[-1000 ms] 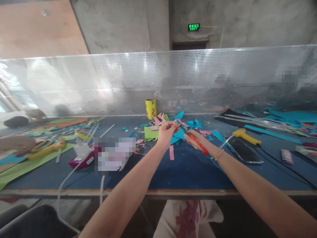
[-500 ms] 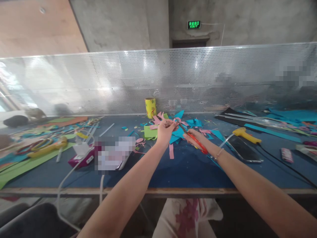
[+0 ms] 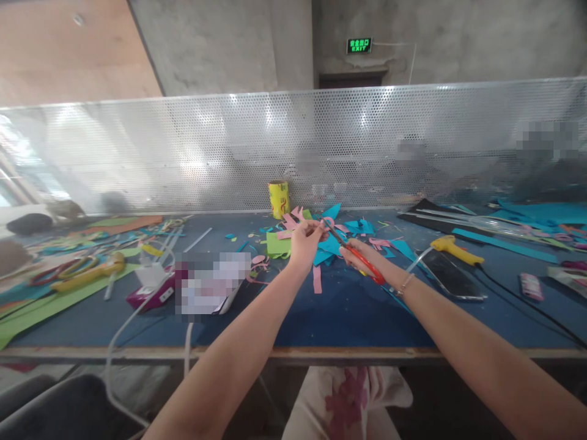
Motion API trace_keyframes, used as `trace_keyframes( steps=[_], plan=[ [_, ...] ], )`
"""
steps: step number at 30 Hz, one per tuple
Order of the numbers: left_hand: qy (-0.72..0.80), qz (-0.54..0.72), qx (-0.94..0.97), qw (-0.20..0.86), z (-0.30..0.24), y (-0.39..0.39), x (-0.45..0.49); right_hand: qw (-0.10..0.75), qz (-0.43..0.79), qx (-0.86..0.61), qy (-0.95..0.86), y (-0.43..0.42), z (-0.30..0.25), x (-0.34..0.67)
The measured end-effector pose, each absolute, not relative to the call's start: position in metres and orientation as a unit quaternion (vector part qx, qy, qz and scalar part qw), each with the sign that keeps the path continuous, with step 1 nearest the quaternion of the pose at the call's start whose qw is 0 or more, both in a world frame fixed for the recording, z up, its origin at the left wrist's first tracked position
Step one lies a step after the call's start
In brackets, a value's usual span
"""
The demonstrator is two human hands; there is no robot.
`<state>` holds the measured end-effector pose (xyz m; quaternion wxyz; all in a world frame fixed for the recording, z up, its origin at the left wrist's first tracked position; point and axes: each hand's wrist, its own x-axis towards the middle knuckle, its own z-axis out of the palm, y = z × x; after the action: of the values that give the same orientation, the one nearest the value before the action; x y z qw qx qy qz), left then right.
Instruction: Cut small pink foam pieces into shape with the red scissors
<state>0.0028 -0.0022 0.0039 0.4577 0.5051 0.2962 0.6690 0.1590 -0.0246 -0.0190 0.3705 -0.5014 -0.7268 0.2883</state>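
Observation:
My left hand (image 3: 304, 242) is raised over the blue table (image 3: 348, 311) with its fingers pinched on a small pink paper piece (image 3: 327, 222). My right hand (image 3: 362, 255) grips red-handled scissors (image 3: 358, 256), whose blades point up and left at the pink piece. Below the hands lie pink, teal and green paper scraps (image 3: 321, 244), with a pink strip (image 3: 317, 279) just under my left wrist.
A yellow roll (image 3: 279, 199) stands against the perforated metal screen (image 3: 293, 146). A yellow glue gun (image 3: 452, 249) and a phone (image 3: 448, 276) lie to the right; a purple-and-white device (image 3: 153, 287), green sheets (image 3: 55, 302) and another yellow tool (image 3: 87, 274) lie left.
My hands shifted slightly while the scissors stay at the pink piece. A hand at the far left edge has pulled back out of the way.

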Motion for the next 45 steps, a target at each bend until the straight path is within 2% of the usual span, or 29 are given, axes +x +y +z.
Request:
trace_keyframes(
  steps=[28,45],
  plan=[
    [0.304,0.68,0.576,0.336,0.01,-0.01,-0.001,0.357,0.315,-0.474,-0.741,-0.05,0.005,0.155],
    [0.314,0.661,0.603,0.318,0.005,-0.006,0.0,0.353,0.31,-0.496,-0.731,-0.043,0.002,0.156]
  ],
)
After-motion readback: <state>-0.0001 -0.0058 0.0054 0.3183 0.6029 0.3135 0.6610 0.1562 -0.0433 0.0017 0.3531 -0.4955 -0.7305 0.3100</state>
